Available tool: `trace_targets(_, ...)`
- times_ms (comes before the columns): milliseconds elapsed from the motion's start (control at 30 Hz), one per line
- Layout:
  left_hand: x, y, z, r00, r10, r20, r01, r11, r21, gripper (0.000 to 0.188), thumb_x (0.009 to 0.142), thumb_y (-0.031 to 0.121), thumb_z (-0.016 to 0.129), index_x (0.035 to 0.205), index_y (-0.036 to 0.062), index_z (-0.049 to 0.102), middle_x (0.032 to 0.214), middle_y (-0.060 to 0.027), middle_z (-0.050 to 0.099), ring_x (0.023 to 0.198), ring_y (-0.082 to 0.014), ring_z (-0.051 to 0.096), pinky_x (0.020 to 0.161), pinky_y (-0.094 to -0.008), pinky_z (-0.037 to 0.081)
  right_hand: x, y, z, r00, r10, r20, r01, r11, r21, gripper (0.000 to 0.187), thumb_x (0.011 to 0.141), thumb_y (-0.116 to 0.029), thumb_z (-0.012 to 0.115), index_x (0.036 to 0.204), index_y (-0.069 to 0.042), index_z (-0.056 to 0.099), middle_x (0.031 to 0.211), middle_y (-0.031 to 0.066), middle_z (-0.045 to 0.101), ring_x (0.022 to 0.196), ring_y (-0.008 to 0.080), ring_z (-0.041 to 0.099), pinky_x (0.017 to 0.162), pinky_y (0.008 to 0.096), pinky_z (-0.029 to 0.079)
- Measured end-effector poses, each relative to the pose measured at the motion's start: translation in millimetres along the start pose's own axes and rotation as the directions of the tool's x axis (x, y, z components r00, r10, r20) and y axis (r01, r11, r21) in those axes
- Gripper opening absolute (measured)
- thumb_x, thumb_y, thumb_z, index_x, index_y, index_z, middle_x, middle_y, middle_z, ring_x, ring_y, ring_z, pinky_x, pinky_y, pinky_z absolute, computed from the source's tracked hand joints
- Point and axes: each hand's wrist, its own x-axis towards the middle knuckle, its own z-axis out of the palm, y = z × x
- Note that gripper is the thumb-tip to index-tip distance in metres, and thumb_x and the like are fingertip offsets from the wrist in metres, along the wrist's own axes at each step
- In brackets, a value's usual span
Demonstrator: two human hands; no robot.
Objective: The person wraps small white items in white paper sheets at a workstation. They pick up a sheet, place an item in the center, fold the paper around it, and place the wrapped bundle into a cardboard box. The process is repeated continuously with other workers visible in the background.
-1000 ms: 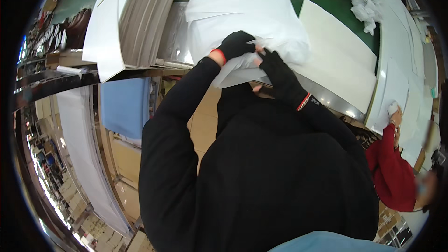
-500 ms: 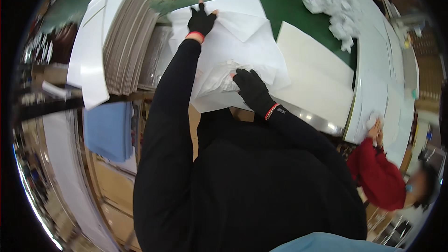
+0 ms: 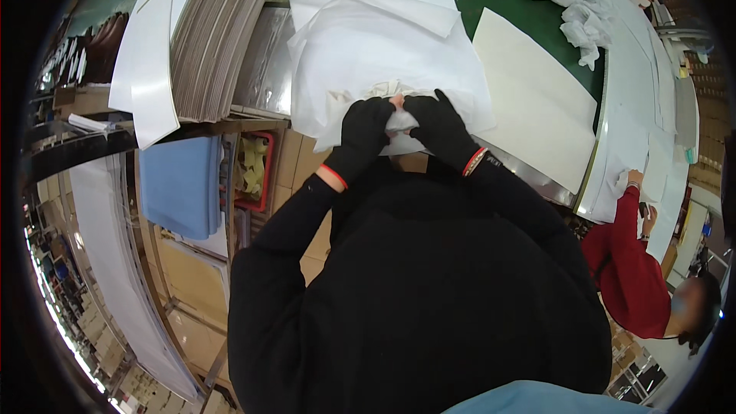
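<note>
I count one left hand (image 3: 366,129) and one right hand (image 3: 437,124) at work; the thin white sheets (image 3: 383,46) overlap, their number unclear; one stack of boards (image 3: 211,46), layers too tight to tally; one cream sheet (image 3: 537,96); one heap of crumpled paper (image 3: 580,15). Below sit one blue pile (image 3: 178,188) and one red bin (image 3: 270,175); rightward, one co-worker (image 3: 632,287).

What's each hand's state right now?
Black-gloved left hand: fingers curled at crumpled near edge of thin white paper; can't tell if closed.
Black-gloved right hand: curled there too; likewise unclear.
</note>
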Motion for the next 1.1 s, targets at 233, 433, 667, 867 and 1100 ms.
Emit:
trace_targets(233,76.4,-61.8,-38.0,0.984,-0.053,0.169,0.119,0.903,-0.413,0.045,0.084,0.044,0.065,0.109,0.0067,0.059,0.093,-0.0154,0.066,0.089,-0.0298,0.065,0.075,-0.0361,0.048,70.3,67.8,-25.8,0.976,0.162,0.146,-0.205,0.912,0.355,0.045,0.086,-0.038,0.063,0.118,-0.006,0.057,0.110,0.0196,0.064,0.100,0.0357,0.061,0.086,0.0404,0.047)
trace_targets(433,103.1,-29.0,-63.9,0.980,-0.045,-0.195,0.094,0.964,0.250,0.048,0.080,0.042,0.067,0.108,0.0041,0.060,0.094,-0.0106,0.063,0.088,-0.0291,0.061,0.076,-0.0397,0.048,88.6,75.1,-13.2,0.947,0.215,-0.240,-0.163,0.962,0.218,0.041,0.080,-0.036,0.069,0.111,-0.012,0.057,0.091,0.0089,0.061,0.082,0.0275,0.062,0.073,0.0391,0.048)
trace_targets(667,69.8,11.6,-36.7,0.943,0.217,-0.252,-0.154,0.956,0.250,0.068,0.058,0.021,0.080,0.118,0.0093,0.050,0.109,-0.0093,0.053,0.105,-0.0272,0.052,0.090,-0.0404,0.039,93.8,81.0,-17.1,0.953,0.272,-0.136,-0.205,0.904,0.377,0.032,0.078,-0.019,0.070,0.105,-0.008,0.059,0.094,0.0060,0.061,0.088,0.0251,0.060,0.076,0.0357,0.047)
trace_targets(867,118.4,-19.9,-61.6,0.993,-0.098,-0.068,0.098,0.995,-0.005,0.062,0.080,0.040,0.069,0.123,0.0024,0.046,0.100,-0.0155,0.064,0.087,-0.0334,0.064,0.073,-0.0429,0.050,63.0,50.8,-69.2,0.710,0.173,-0.682,-0.149,0.984,0.094,0.034,0.075,-0.016,0.074,0.104,-0.007,0.059,0.098,0.0096,0.061,0.093,0.0301,0.058,0.077,0.0408,0.047)
trace_targets(1100,117.8,-52.4,-28.9,0.979,-0.201,0.022,0.197,0.930,-0.312,0.067,0.091,0.055,0.049,0.123,-0.0029,0.053,0.102,-0.0296,0.063,0.098,-0.0432,0.060,0.084,-0.0457,0.047,45.1,34.7,25.6,0.859,0.301,0.414,-0.279,-0.403,0.872,0.046,0.091,-0.036,0.062,0.123,-0.007,0.048,0.117,0.0098,0.057,0.094,0.0201,0.060,0.076,0.0343,0.053)
